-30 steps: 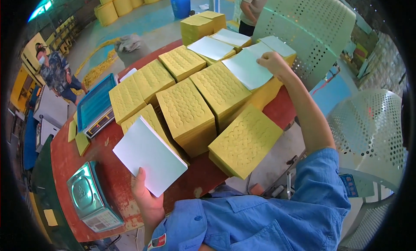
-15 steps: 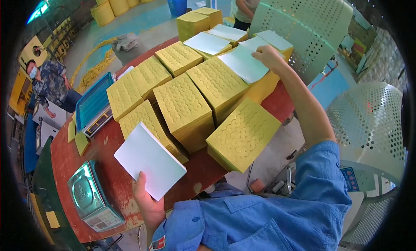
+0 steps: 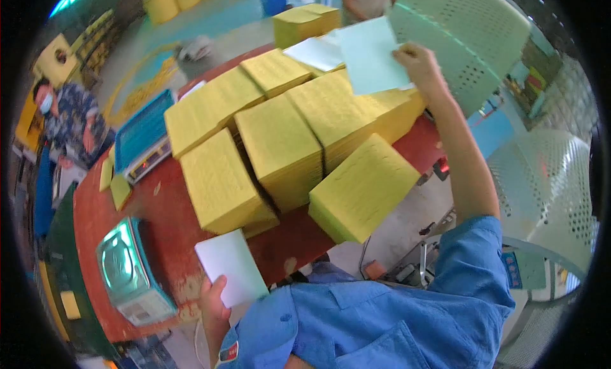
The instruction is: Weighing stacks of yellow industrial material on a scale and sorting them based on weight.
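Note:
My left hand, at the table's front edge, has its thumb across a small stack of white paper sheets that it grips. Farther off to the right, my raised right hand pinches the edge of a single white sheet, which is up over the far stacks. Several block-like stacks of yellow paper stand close together in the middle of the table. One yellow stack sits askew at the near right edge. More white paper lies on top of the yellow paper at the back.
The red table also carries a tin and a blue-trayed scale at left. A person in a mask stands at far left, another person behind the table. Pale perforated panels curve along the right.
My right hand has lifted a white sheet off the far yellow stacks and moved slightly up and right. The left hand has drawn its white sheets down, nearer my body.

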A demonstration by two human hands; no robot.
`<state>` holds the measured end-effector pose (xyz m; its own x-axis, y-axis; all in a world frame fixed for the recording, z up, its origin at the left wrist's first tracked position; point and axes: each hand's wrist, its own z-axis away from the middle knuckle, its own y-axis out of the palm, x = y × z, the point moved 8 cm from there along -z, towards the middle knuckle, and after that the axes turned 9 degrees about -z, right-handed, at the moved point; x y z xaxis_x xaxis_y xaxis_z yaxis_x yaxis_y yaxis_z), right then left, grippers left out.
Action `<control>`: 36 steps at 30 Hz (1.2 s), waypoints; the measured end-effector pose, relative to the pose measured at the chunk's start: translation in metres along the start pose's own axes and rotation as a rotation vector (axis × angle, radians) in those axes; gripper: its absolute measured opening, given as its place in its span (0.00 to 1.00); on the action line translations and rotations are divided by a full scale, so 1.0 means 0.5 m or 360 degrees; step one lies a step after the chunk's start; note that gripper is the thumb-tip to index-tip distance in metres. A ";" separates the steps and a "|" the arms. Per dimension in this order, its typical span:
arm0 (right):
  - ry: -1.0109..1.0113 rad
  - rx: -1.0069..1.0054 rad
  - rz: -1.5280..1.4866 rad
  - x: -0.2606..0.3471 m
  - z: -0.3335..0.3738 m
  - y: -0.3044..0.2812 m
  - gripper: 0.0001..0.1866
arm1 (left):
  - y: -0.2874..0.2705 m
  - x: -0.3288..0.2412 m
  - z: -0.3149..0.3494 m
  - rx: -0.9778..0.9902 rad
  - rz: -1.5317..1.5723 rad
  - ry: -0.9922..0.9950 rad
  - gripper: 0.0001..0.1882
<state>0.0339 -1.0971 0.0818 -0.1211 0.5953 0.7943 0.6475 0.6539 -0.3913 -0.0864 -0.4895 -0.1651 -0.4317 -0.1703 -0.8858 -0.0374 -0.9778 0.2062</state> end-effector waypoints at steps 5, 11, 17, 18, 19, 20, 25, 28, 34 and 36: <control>-0.0177 -0.0059 -0.0289 0.287 0.159 0.050 0.11 | -0.100 0.081 -0.047 -0.0147 -0.0432 0.0013 0.23; -0.0432 0.1027 -0.0587 0.468 0.481 0.288 0.05 | -0.137 0.006 -0.085 -0.0649 -0.1699 0.0737 0.20; -0.0409 0.1043 -0.0516 0.348 0.720 0.579 0.05 | -0.086 -0.180 0.117 -0.0935 -0.1504 0.1210 0.04; -0.0459 0.1009 -0.0480 0.343 0.735 0.601 0.06 | -0.108 -0.144 0.120 -0.0854 -0.1101 0.0985 0.05; -0.0449 0.1034 -0.0500 0.342 0.754 0.616 0.06 | -0.106 -0.116 0.122 -0.0664 -0.0880 0.0717 0.06; -0.0466 0.1045 -0.0531 0.345 0.768 0.630 0.06 | -0.092 -0.095 0.120 -0.0468 -0.0652 0.0458 0.07; -0.0555 0.1170 -0.0753 0.407 0.831 0.643 0.08 | -0.072 -0.044 0.072 -0.0169 -0.0024 0.0481 0.06; -0.0556 0.1154 -0.0838 0.424 0.841 0.634 0.08 | -0.079 -0.045 0.078 -0.0043 0.0106 0.0475 0.07; -0.0438 0.1118 -0.0903 0.446 0.853 0.613 0.08 | -0.081 -0.053 0.087 0.0049 0.0173 0.0447 0.07; -0.0413 0.1098 -0.0904 0.441 0.855 0.608 0.08 | -0.082 -0.053 0.087 0.0045 0.0175 0.0473 0.07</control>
<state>-0.1177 -0.5676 -0.0604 -0.5010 0.1321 0.8553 -0.1411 0.9626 -0.2314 -0.1124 -0.4397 -0.1321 -0.1526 -0.3074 -0.9393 -0.0317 -0.9484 0.3155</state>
